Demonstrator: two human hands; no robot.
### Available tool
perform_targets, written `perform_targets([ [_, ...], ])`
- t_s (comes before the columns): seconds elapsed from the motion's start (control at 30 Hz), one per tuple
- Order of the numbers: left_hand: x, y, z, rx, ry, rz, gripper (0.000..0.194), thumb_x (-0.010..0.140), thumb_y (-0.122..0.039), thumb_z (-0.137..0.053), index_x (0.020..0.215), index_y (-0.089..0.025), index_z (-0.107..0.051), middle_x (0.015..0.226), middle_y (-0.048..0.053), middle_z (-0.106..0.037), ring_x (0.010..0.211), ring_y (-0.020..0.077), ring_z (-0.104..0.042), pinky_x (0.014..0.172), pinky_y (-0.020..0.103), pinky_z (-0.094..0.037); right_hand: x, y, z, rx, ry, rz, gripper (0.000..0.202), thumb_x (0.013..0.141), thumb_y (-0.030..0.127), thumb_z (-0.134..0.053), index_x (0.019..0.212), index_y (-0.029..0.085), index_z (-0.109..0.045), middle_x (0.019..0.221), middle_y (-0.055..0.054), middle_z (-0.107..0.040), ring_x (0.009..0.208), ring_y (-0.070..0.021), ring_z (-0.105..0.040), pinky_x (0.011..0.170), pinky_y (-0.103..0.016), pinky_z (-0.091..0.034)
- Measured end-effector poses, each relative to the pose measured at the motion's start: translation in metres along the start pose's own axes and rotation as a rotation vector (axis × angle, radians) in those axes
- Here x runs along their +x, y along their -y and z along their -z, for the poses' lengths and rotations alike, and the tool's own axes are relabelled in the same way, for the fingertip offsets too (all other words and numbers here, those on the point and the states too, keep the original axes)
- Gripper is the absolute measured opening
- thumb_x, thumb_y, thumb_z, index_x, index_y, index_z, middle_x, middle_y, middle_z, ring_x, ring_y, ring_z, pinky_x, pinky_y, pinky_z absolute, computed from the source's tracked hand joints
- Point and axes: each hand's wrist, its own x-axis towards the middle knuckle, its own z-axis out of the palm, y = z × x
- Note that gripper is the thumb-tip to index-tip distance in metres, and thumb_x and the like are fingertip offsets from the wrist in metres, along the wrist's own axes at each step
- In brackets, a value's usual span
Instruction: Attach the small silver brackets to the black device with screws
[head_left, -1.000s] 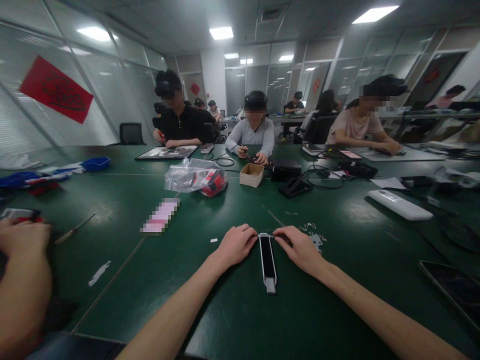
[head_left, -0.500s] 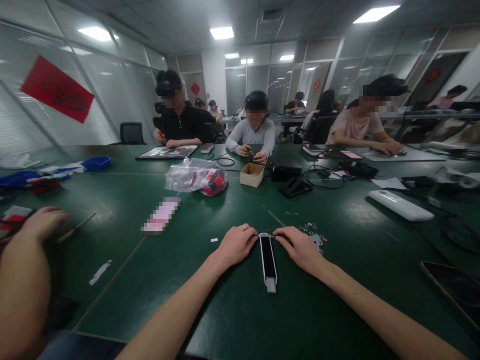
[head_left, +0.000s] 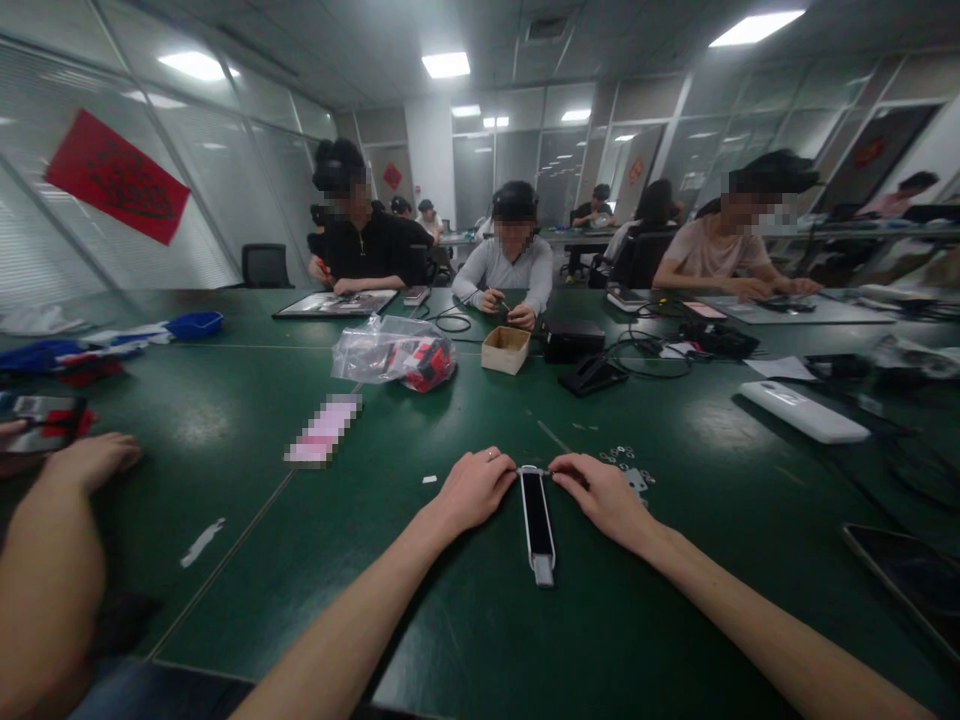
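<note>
A long, narrow black piece with a white rim (head_left: 537, 515) lies on the green table in front of me, a grey tab (head_left: 544, 572) sticking out of its near end. Across its far end runs a thin small crosspiece. My left hand (head_left: 478, 488) pinches the left end of this crosspiece between thumb and fingers. From the other side, my right hand (head_left: 600, 490) has its thumb and fingertips closed at the right end. What exactly sits between the fingertips is too small to make out. Small metal links and a grey plate (head_left: 636, 480) lie beyond my right hand.
A plastic bag with red parts (head_left: 394, 358), a small open box (head_left: 505, 350) and black devices with cables (head_left: 574, 340) stand farther back. A white power bank-like block (head_left: 801, 410) and a dark phone (head_left: 907, 585) lie right. A neighbour's arm (head_left: 56, 540) rests at left.
My hands and the narrow piece keep their places. At left, the slim tool beside the neighbour's hand is gone from the table, and a red-and-white item there has shifted. The right co-worker's hands have moved.
</note>
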Motion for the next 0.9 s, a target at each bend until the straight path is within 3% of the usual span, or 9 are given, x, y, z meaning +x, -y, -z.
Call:
perform_targets([
  [0.53, -0.0001, 0.0020, -0.0028, 0.024, -0.027, -0.023, 0.018, 0.094, -0.026, -0.042, 0.097, -0.021, -0.058, 0.093, 0.002, -0.060, 0.084, 0.0168, -0.059, 0.075, 0.028, -0.044, 0.0015, -0.0025, 0.0024, -0.023, 0.030, -0.012, 0.014, 0.087, 0.026, -0.053, 0.096, 0.021, -0.063, 0.091, -0.003, -0.068, 0.083, -0.0169, -0.064, 0.077, -0.034, -0.053],
  [0.9, 0.0004, 0.0027, -0.0051, 0.038, -0.022, -0.021, 0.019, 0.094, -0.027, -0.041, 0.099, -0.021, -0.058, 0.095, 0.003, -0.060, 0.085, 0.0167, -0.058, 0.076, 0.028, -0.044, 0.0056, 0.0034, -0.0044, -0.076, 0.004, 0.068, 0.015, 0.088, 0.024, -0.050, 0.096, 0.020, -0.063, 0.092, -0.004, -0.067, 0.086, -0.0179, -0.062, 0.080, -0.035, -0.051],
])
